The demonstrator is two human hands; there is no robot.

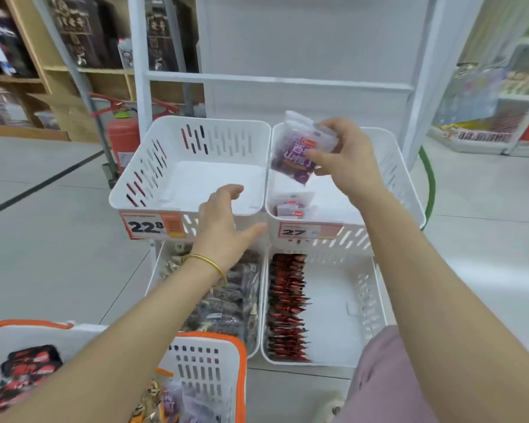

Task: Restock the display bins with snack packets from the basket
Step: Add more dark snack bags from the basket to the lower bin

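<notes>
Closest to the camera is the basket (208,370), white with an orange rim, at the lower left. It holds red-and-black packets (28,364) and some mixed packets (165,401), so I judge that much restocking remains.

Further up, the right hand (348,160) holds a purple snack packet (297,151) in the air above the upper right bin (391,166). Its fingers (333,125) and the thumb pinch the packet at its right edge, and the packet hangs tilted with the lower corner pointing into the bin. A few similar packets (290,203) already lie at the front of this bin.

The left hand (223,221) holds nothing. Its fingers are relaxed and a little curled over the front rim of the upper left bin (153,166); I cannot tell if it touches the rim.

The packet looks to me light and soft, a thin plastic film with air and a small piece of food inside. The film is probably smooth and a bit slippery, so a pinch on the flat sealed edge should be safer than on the puffed middle. A hard squeeze could crush what is inside. Being so light, it may be lowered or dropped into the bin without harm, but it may land crooked and need straightening.

Below, the lower left bin (258,300) is full of dark packets, and the lower right bin (364,300) has one row of red packets (287,300).
</notes>
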